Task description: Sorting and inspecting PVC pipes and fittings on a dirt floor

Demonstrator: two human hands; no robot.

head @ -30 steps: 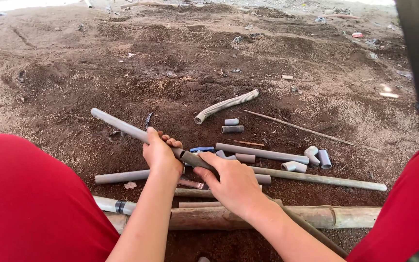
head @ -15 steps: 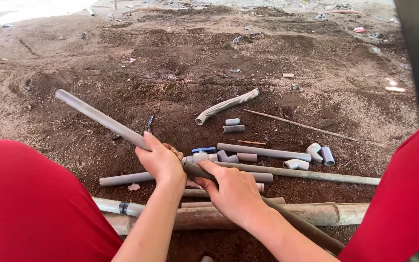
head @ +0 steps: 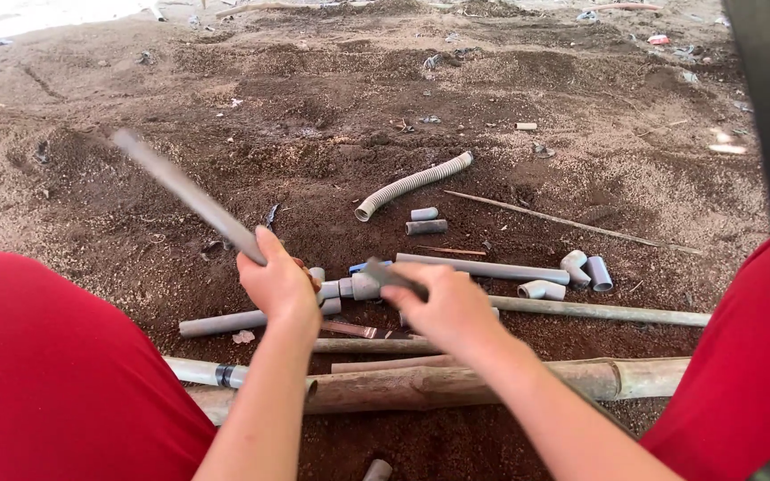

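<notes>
Two hands working a grey pipe joint over dirt ground (head: 510,80).
Bamboo pole (head: 492,379) lying across ground's near edge. Left hand (head: 278,285) gripping long grey pipe (head: 189,198), angled up-left, blurred. Right hand (head: 447,307) closing around dark tool (head: 394,278) at pipe fitting (head: 354,287), mid-ground. Corrugated hose (head: 412,183) lying beyond.

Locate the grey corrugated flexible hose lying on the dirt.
In the head view, the grey corrugated flexible hose lies on the brown dirt ground just above centre, beyond both hands, with two short grey pipe offcuts right below its lower end.
</notes>
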